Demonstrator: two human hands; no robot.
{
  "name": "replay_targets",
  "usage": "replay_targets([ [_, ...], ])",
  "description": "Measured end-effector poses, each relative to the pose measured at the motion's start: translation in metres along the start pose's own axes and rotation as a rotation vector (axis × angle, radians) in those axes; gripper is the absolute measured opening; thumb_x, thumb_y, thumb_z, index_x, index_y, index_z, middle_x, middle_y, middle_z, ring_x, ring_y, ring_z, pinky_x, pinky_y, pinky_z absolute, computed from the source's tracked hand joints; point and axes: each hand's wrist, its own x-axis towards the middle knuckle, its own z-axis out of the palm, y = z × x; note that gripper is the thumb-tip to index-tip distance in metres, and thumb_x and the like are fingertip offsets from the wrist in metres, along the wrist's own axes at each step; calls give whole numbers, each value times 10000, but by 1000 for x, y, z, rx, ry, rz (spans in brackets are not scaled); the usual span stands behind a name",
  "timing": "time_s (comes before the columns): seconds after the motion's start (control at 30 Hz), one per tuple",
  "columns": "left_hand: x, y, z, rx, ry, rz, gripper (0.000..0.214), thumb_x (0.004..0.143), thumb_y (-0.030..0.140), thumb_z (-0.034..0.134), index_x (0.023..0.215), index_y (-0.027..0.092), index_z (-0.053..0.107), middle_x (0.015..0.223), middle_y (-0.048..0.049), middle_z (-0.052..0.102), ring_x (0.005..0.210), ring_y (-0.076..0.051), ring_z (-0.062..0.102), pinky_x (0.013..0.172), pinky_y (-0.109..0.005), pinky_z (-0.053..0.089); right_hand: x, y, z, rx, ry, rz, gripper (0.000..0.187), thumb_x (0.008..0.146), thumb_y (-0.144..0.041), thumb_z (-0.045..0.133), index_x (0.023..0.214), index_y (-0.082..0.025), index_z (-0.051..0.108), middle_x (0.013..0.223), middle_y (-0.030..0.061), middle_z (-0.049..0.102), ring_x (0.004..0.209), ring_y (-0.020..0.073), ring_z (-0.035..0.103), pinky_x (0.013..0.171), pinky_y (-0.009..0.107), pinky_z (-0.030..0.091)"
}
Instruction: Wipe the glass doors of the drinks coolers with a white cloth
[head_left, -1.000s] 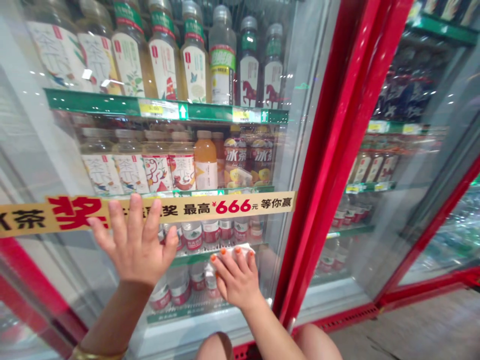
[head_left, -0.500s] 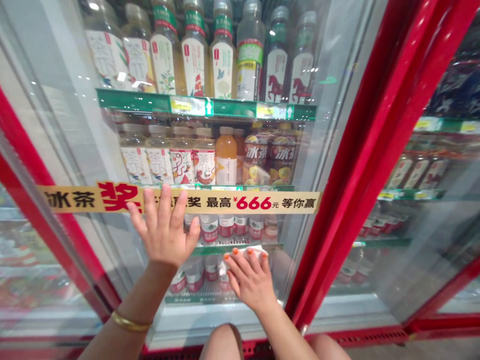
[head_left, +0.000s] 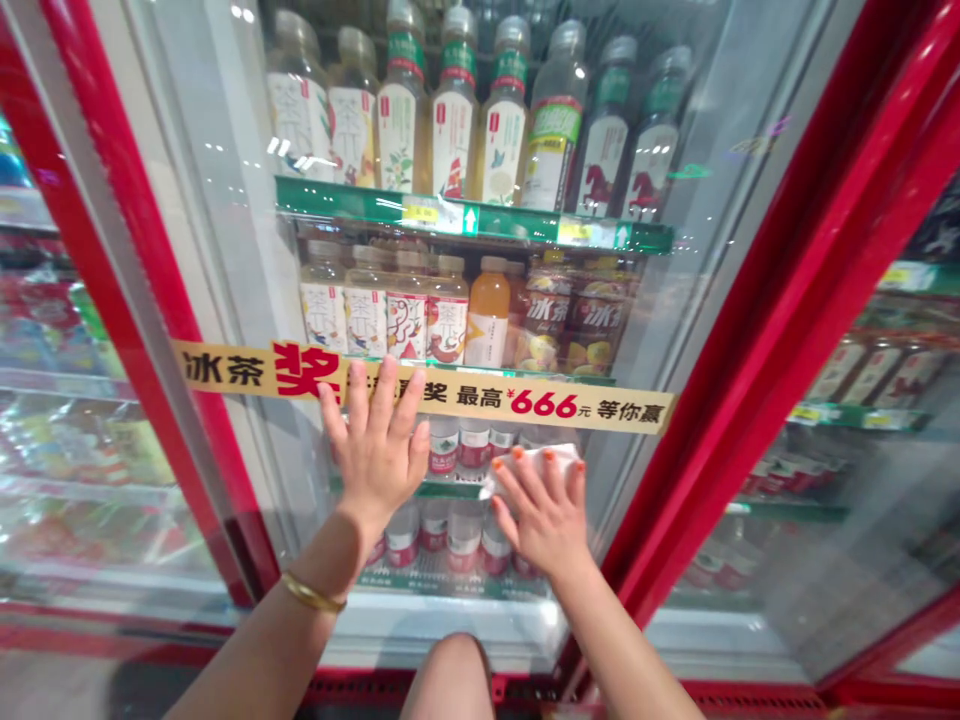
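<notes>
White tissue [head_left: 565, 457] is pressed to glass [head_left: 660, 300] by right hand [head_left: 550, 522], yellow strip [head_left: 491, 398] overlapped by left hand [head_left: 379, 462], all fingers spread.

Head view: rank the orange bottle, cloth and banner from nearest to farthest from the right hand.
1. Cloth, under the right hand.
2. Banner, just above the hand.
3. Orange bottle, farther up, beyond the banner.
</notes>
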Motion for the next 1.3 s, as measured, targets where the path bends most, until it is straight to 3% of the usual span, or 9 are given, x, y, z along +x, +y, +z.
replay_targets([
  [0.13, 1, 3, 4, -1, -2, -30, 758, 1080, 370, 500, 1762, 450, 180, 1855, 45, 197, 1757, -294, 58, 1418, -695, -14, 37, 10, 3, -79, 61, 265, 840, 1041, -392, 609, 1784, -314, 226, 1853, 64, 284, 1751, 410, 66, 1366, 782, 99],
  [0.37, -21, -19, -14, -13, 25, 6, 926, 1028, 316, 628, 1788, 379, 101, 1860, -55, 184, 1750, -306, 117, 1420, -670, 82, 33, -18, 3, 24, -69, -222, 602, 1078, -463, 585, 1669, -413, 481, 1737, -96, 504, 1738, 223, 183, 1433, 529, -29],
  [0.57, -86, -57, -19, 92, 16, -142, 828, 1050, 303, 558, 1790, 311, 184, 1860, -127, 169, 1757, -323, 48, 1404, -683, 51, 58, -3, 0, -37, -42, 104, 726, 1074, -491, 577, 1748, -374, 335, 1778, 11, 452, 1735, 383, 185, 1383, 750, 34],
  [0.67, -96, -60, -10, 111, 51, -168, 800, 1071, 331, 517, 1791, 317, 168, 1859, -131, 183, 1757, -322, 47, 1396, -704, 68, 85, -47, 11, 46, -91, -66, 665, 1118, -492, 483, 1751, -371, 317, 1800, -54, 403, 1753, 291, 126, 1421, 660, -7],
  [0.8, -97, -60, -9, 83, 55, -121, 798, 1068, 297, 538, 1789, 304, 195, 1854, -122, 213, 1757, -302, 72, 1414, -654, 66, 65, -71, 12, 143, -120, -418, 561, 1143, -504, 452, 1683, -356, 458, 1800, -146, 355, 1752, 151, 48, 1443, 482, -66],
  [0.9, -98, -62, -10, 79, 84, -87, 795, 1068, 308, 534, 1789, 282, 201, 1847, -121, 238, 1755, -303, 100, 1421, -633, 65, 52, -48, 5, 113, -109, -325, 611, 1110, -442, 561, 1700, -359, 426, 1753, -108, 452, 1758, 174, 19, 1434, 525, -98],
  [1.03, -100, -64, -7, 57, 141, -74, 709, 1098, 328, 451, 1776, 247, 257, 1833, -131, 295, 1753, -294, 133, 1427, -604, 76, 91, -45, 9, 87, -20, -94, 754, 1089, -448, 597, 1764, -300, 296, 1754, -3, 467, 1761, 260, 65, 1412, 560, -153],
  [1.17, -99, -61, -17, -79, 163, -169, 625, 1131, 357, 325, 1740, 216, 326, 1760, -163, 448, 1719, -278, 279, 1422, -587, 155, 120, -94, 29, 207, -26, -325, 679, 1121, -465, 521, 1749, -270, 351, 1795, -12, 396, 1745, 223, 175, 1426, 527, -134],
  [1.3, -99, -39, -31, -228, 262, -364, 658, 1134, 455, 275, 1735, 187, 283, 1759, -198, 411, 1674, -287, 371, 1389, -559, 290, 100, -123, 44, 380, -59, -495, 716, 1052, -405, 623, 1721, -275, 402, 1831, 38, 342, 1729, 250, 243, 1447, 514, 116],
])
